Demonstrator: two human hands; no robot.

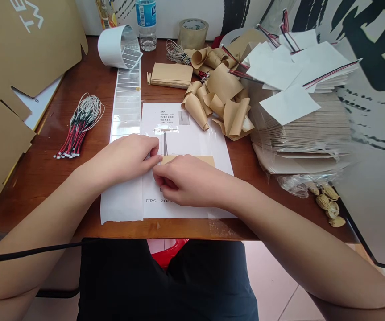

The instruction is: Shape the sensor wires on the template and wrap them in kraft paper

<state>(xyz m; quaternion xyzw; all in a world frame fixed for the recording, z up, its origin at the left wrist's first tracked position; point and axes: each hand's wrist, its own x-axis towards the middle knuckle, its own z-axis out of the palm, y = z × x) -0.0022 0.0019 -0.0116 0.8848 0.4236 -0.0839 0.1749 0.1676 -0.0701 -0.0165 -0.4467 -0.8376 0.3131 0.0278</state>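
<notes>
Both hands meet over a printed white sheet (192,133) in a clear sleeve near the table's front edge. My left hand (128,156) lies palm down, fingers pinched at the left end of a small brown paper piece (201,158). My right hand (185,180) is curled with fingers closed, pressing on the same brown piece; most of the piece is hidden under it. A thin dark wire (165,141) runs up the sheet from between my fingertips. A strip of silver labels (126,104) on white backing lies under my left hand.
A bundle of red and white wires (78,127) lies at the left. Curled brown paper scraps (217,100), a flat brown stack (171,75), a label roll (115,44), a tape roll (192,32) and a bottle (146,22) sit behind. Stacked brown sheets (306,129) and nutshells (328,203) are at the right, cardboard (8,89) at the left.
</notes>
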